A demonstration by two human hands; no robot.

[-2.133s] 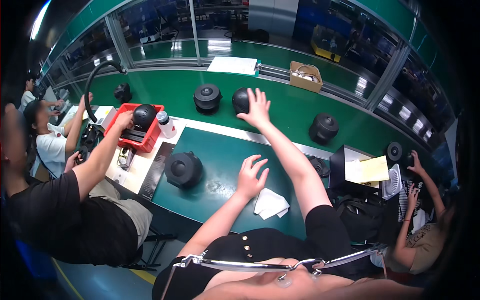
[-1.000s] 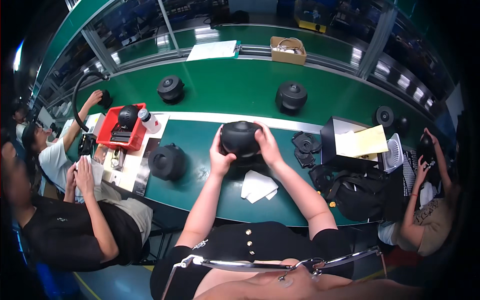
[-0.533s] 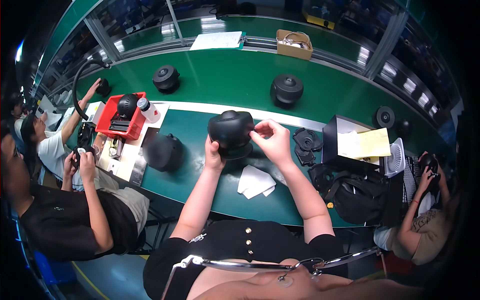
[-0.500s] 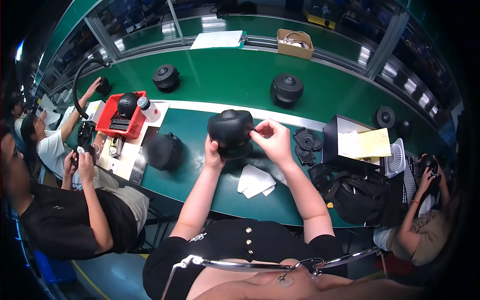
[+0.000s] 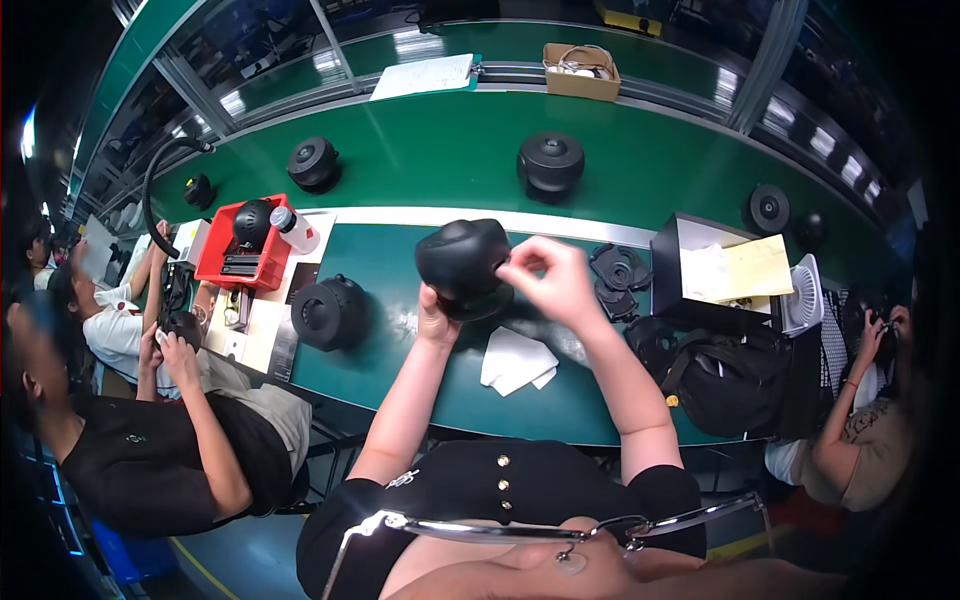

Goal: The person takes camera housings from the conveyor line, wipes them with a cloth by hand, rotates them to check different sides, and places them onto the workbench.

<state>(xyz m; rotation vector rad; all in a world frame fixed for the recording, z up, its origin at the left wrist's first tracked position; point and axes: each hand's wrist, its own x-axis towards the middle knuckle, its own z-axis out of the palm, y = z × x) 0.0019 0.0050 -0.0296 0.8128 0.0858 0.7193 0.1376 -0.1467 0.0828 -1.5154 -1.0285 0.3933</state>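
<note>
A rounded black plastic housing point(image 5: 455, 258) is held tilted above the green table mat. Its lower side rests in my left hand point(image 5: 436, 320), whose thumb shows at the near edge; the other fingers are mostly behind it. At the housing's right side, my right hand point(image 5: 552, 284) is closed in a pinch, fingertips against the surface. Whatever lies between those fingertips is hidden or too small to make out. Below the housing lies a folded white cloth or paper point(image 5: 516, 360). Left of my left hand sits another round black unit point(image 5: 330, 312).
Black molded parts point(image 5: 617, 275), an open box with yellow paper point(image 5: 740, 268), a white fan point(image 5: 803, 297) and a black bag point(image 5: 728, 380) lie right. A red bin point(image 5: 270, 272) and bottle point(image 5: 294, 228) stand left. Black units point(image 5: 551, 165) sit on the green belt. Co-workers flank me.
My right hand has turned slightly while its fingertips stay at the housing's side. A co-worker at far left has drawn a hand back from a black unit. The whole view has shifted a little.
</note>
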